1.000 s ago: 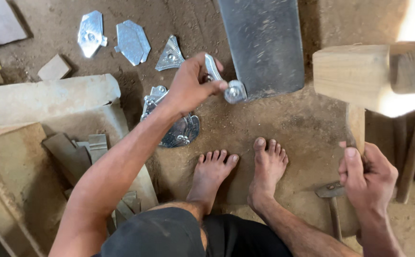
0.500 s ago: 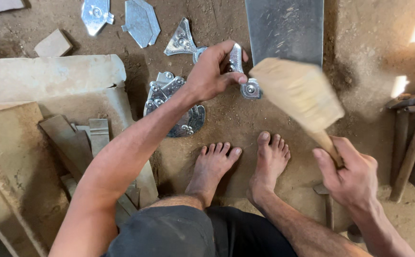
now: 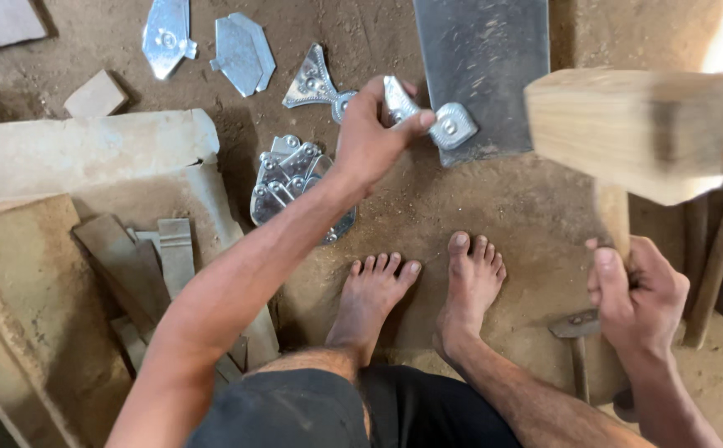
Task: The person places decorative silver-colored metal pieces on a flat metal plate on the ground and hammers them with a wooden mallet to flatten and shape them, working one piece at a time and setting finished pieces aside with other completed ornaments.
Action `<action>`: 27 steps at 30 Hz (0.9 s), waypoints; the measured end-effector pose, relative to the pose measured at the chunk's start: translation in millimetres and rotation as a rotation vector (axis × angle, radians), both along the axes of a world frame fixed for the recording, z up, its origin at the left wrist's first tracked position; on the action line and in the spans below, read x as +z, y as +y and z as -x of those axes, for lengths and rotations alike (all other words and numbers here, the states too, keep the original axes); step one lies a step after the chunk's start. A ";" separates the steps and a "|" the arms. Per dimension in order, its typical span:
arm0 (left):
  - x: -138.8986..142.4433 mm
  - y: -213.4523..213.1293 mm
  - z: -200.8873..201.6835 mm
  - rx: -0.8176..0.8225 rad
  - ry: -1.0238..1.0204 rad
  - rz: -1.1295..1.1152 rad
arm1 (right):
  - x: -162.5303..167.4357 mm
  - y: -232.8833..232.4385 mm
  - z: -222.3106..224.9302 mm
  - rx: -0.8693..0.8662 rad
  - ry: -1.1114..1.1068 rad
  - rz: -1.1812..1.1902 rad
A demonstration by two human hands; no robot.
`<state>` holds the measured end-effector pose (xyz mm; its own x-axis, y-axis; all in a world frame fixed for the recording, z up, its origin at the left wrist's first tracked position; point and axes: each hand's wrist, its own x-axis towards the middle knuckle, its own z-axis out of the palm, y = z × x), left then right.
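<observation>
Dirt floor (image 3: 478,207): left fingers (image 3: 424,119) pinch one metal piece (image 3: 428,116); right fingers (image 3: 606,270) grip one mallet (image 3: 635,133).

mallet (image 3: 635,133): head motion-blurred | steel sheet (image 3: 482,70): cut off at top edge | left hand (image 3: 370,137): hides part of bracket (image 3: 428,116) | floor hammer (image 3: 577,332): handle partly hidden

Daylight, blown-out glare top right; mallet head (image 3: 639,133) motion-blurred; rest sharp, soft shadows.
</observation>
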<state>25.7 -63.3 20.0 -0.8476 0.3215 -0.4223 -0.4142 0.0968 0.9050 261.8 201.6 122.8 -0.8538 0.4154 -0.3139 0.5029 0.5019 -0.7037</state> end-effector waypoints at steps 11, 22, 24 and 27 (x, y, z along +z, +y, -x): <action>2.4 50.6 22.3 0.108 0.018 -0.004 | -105.9 37.3 -40.1 -0.377 -0.011 0.169; -7.9 25.8 9.8 0.102 0.033 -0.014 | -120.2 48.7 -54.5 -0.048 0.053 -0.293; -8.3 -1.2 -9.3 0.113 0.012 0.051 | -125.1 47.6 -56.3 -0.062 0.056 -0.233; -6.1 -35.5 -53.9 0.120 -0.039 0.034 | -132.1 45.5 -57.5 -0.127 0.050 -0.091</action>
